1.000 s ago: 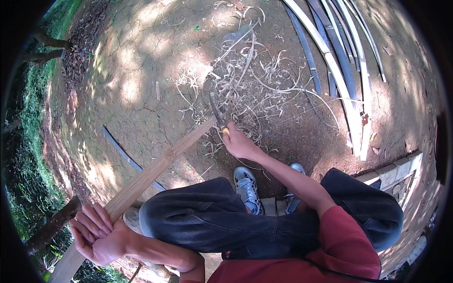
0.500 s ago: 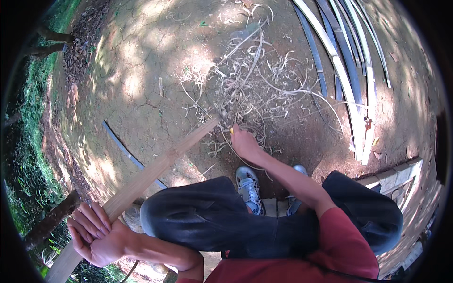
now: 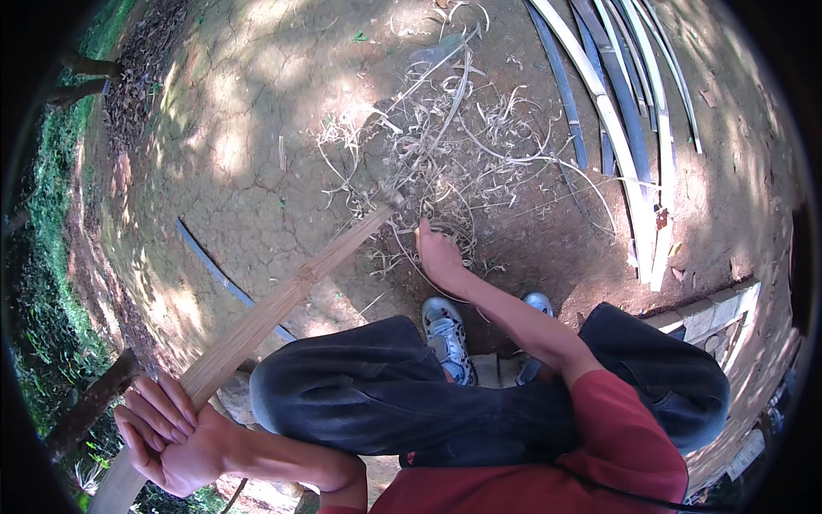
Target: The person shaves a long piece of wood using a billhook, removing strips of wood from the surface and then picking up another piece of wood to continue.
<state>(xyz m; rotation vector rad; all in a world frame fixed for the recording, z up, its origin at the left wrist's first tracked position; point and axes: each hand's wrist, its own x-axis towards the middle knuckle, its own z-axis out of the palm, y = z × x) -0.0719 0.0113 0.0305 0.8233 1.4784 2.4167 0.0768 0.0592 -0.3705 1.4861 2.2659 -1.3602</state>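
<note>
A long, pale bamboo strip slants from the lower left up to the middle of the ground. Near its lower end my left hand is closed around it, fingers curled over the top. Just right of the strip's far end, my right hand is closed on a small yellow-handled tool. Most of that tool is hidden by the fingers, and its kind is unclear. Beyond both, thin curled bamboo shavings lie in a loose heap on the earth.
Several long bamboo strips, dark and pale, lie at the upper right. A short dark strip rests on the ground at left. Low blocks edge the right side. My shoes stand close below the shavings. Branches and grass border the left.
The view has shifted slightly. A dark piece that showed by the strip's far end beside my right hand is no longer distinct. Both hands keep their hold.
</note>
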